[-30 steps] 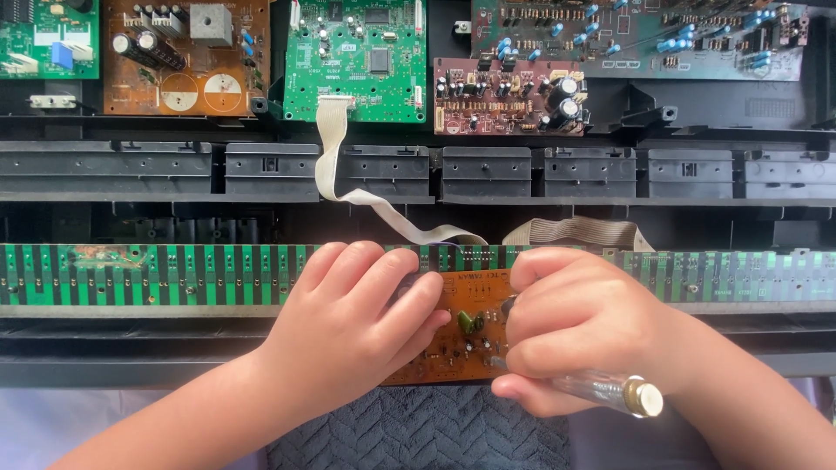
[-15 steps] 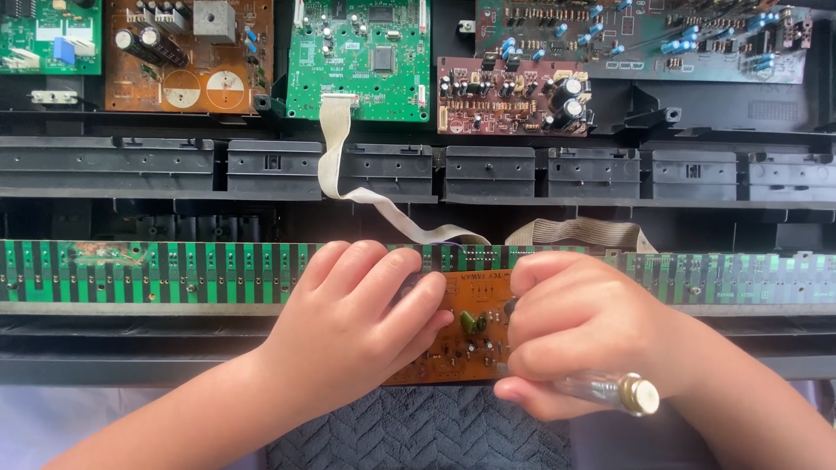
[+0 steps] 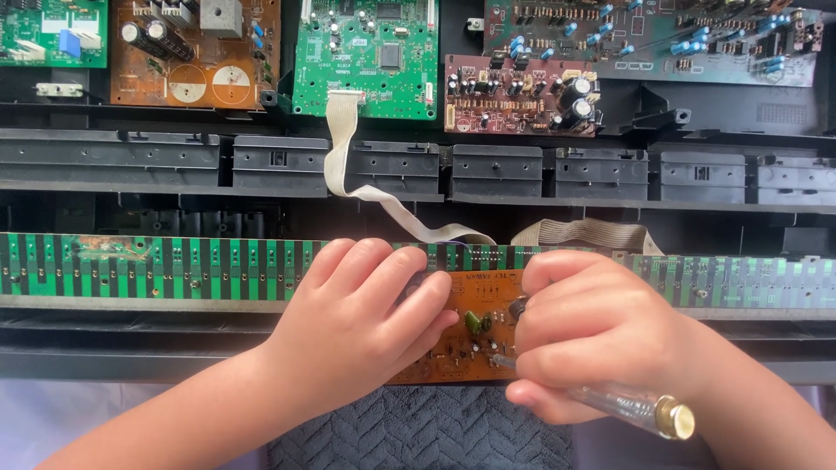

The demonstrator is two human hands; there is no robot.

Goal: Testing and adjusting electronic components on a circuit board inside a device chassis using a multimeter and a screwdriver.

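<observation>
My left hand (image 3: 357, 318) lies flat on a small orange circuit board (image 3: 466, 335), fingers pressing its left half. My right hand (image 3: 592, 331) is closed around a screwdriver (image 3: 640, 409) with a clear handle and brass cap; the metal tip touches the orange board near its green components. The orange board sits just below a long green contact strip (image 3: 157, 265) that runs across the opened black keyboard chassis (image 3: 392, 170). A beige ribbon cable (image 3: 348, 157) runs from an upper green board down toward the orange one.
Along the top sit several circuit boards: a brown one (image 3: 196, 52), a green one (image 3: 366, 57), a small reddish one (image 3: 518, 96) and a dark one (image 3: 644, 39). A grey quilted cloth (image 3: 418, 431) lies under the near edge.
The hands have barely shifted; the view has tilted slightly so the scene sits a little lower. The screwdriver stays on the orange board.
</observation>
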